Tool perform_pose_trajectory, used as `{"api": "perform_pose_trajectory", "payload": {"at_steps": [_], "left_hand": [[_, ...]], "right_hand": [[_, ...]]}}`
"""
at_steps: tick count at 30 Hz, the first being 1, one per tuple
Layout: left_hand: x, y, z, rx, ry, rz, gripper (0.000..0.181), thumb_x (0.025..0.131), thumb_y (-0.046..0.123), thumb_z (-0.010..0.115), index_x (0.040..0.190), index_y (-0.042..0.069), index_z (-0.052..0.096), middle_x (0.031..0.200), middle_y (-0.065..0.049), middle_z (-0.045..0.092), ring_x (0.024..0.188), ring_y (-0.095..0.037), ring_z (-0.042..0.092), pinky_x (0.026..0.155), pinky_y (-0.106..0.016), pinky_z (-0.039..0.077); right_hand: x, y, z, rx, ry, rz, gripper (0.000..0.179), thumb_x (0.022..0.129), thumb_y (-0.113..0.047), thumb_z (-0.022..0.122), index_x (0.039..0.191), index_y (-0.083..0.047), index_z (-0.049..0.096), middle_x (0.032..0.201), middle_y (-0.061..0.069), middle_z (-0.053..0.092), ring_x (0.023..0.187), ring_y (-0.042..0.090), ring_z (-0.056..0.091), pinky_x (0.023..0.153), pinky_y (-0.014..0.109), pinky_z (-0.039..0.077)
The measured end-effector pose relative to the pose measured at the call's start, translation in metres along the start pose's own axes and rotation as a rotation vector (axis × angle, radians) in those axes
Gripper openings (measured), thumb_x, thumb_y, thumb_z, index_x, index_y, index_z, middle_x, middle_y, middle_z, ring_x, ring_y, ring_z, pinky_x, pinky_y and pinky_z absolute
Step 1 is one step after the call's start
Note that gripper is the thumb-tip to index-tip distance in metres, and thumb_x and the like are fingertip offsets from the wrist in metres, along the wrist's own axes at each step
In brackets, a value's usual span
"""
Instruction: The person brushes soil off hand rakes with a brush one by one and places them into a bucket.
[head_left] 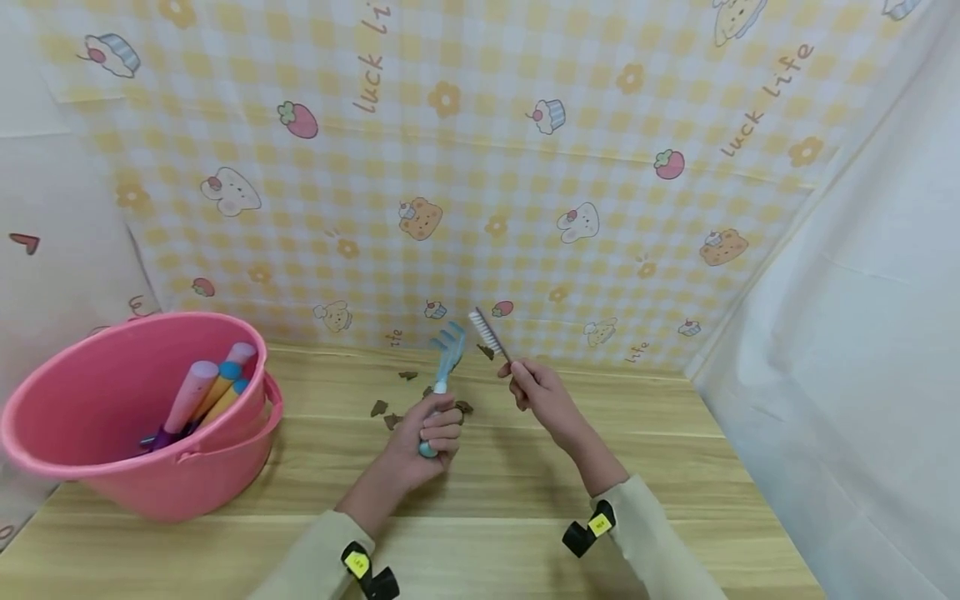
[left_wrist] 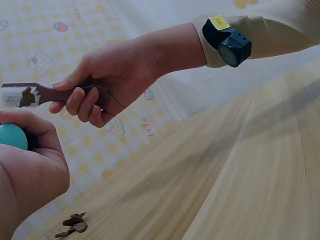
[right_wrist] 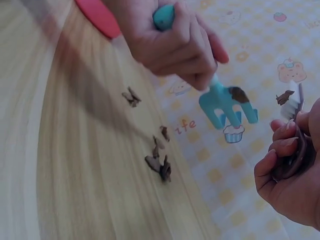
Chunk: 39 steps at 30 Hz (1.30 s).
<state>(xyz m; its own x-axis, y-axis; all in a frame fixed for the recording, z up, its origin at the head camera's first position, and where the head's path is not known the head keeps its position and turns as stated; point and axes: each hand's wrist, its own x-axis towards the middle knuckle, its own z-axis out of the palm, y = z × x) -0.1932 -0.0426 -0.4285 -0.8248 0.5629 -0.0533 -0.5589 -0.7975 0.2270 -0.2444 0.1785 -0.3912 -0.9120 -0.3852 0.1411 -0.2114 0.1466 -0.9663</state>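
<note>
In the head view my left hand (head_left: 423,437) grips the handle of a light blue toy garden rake (head_left: 448,357), its curved tines raised over the table. To its right, my right hand (head_left: 546,400) holds a brown brush (head_left: 490,335) with white bristles by its handle. The right wrist view shows a brown flake (right_wrist: 239,94) on the rake's head and another flake (right_wrist: 285,97) against the brush bristles. Rake and brush stand apart. Below them, several brown bark-like flakes (head_left: 379,407) lie scattered on the wooden table.
On the left stands a pink bucket (head_left: 142,492) containing several tools with pink, blue and yellow handles (head_left: 193,387). A yellow checked cloth (head_left: 465,175) hangs behind the wooden table (head_left: 487,533). White sheeting (head_left: 847,333) closes off the right side.
</note>
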Motion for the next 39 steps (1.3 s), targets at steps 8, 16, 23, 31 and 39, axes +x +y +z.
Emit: {"api": "perform_pose_trajectory", "payload": {"at_steps": [8, 16, 23, 31, 39], "left_hand": [[0.021, -0.012, 0.007, -0.052, -0.094, 0.03, 0.036, 0.108, 0.022, 0.032, 0.073, 0.017, 0.04, 0.054, 0.01, 0.033, 0.043, -0.001, 0.033, 0.044, -0.013, 0.031], [0.034, -0.024, 0.007, -0.169, -0.223, 0.044, 0.035, 0.103, 0.02, 0.033, 0.069, 0.017, 0.038, 0.051, 0.009, 0.039, 0.042, -0.001, 0.035, 0.044, -0.012, 0.031], [0.044, -0.032, 0.005, -0.326, -0.27, 0.053, 0.031, 0.099, 0.015, 0.04, 0.068, 0.014, 0.042, 0.051, 0.007, 0.043, 0.04, -0.001, 0.04, 0.041, -0.009, 0.031], [0.05, -0.045, 0.011, -0.479, -0.387, 0.096, 0.027, 0.096, 0.011, 0.047, 0.069, 0.013, 0.04, 0.05, 0.007, 0.04, 0.039, -0.003, 0.04, 0.04, -0.01, 0.03], [0.052, -0.053, 0.012, -0.62, -0.505, 0.091, 0.027, 0.097, 0.01, 0.047, 0.072, 0.014, 0.037, 0.052, 0.009, 0.034, 0.04, 0.001, 0.033, 0.04, -0.011, 0.034]], "right_hand": [[0.003, -0.01, -0.002, 0.046, -0.002, -0.019, 0.04, 0.11, -0.034, 0.043, 0.113, 0.003, 0.059, 0.075, 0.008, 0.044, 0.066, 0.019, 0.038, 0.058, 0.025, 0.037], [0.005, -0.019, -0.007, 0.047, 0.02, -0.031, 0.04, 0.11, -0.034, 0.043, 0.114, 0.003, 0.058, 0.076, 0.008, 0.043, 0.065, 0.019, 0.037, 0.059, 0.025, 0.036], [0.007, -0.02, -0.015, -0.021, 0.026, -0.07, 0.038, 0.111, -0.03, 0.042, 0.113, 0.002, 0.061, 0.074, 0.01, 0.043, 0.063, 0.019, 0.035, 0.058, 0.025, 0.035], [0.01, -0.023, -0.019, -0.111, 0.018, -0.1, 0.033, 0.11, -0.025, 0.045, 0.112, 0.001, 0.065, 0.072, 0.011, 0.046, 0.063, 0.021, 0.038, 0.057, 0.026, 0.038], [0.013, -0.023, -0.021, -0.312, -0.046, -0.191, 0.028, 0.109, -0.017, 0.048, 0.118, -0.001, 0.069, 0.077, 0.02, 0.051, 0.054, 0.017, 0.034, 0.052, 0.03, 0.037]]}}
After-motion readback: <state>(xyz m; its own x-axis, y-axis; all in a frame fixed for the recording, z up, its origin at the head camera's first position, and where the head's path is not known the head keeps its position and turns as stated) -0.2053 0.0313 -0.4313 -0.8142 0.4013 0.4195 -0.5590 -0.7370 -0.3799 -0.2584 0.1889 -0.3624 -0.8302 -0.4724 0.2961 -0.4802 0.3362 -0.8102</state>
